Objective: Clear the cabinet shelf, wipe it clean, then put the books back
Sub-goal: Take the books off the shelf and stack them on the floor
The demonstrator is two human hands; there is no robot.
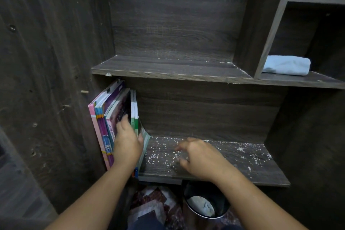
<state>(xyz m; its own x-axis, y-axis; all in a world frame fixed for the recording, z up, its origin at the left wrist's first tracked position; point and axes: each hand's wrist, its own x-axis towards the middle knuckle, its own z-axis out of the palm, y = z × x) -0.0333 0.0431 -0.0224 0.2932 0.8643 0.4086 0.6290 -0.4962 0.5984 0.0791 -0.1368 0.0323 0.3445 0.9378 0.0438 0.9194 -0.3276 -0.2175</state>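
Left hand (127, 144) grips part of the books (113, 117), fingers tucked between the covers. Right hand (201, 158) hovers loosely curled over the shelf (242, 170) and holds nothing. The books stand at the shelf's left end, long axis upright, tops leaning left against the cabinet wall, spines toward the front edge. Judged: clearing step, as the shelf is still speckled white. Next move: draw the stack forward while the right hand steadies the loose outer ones.
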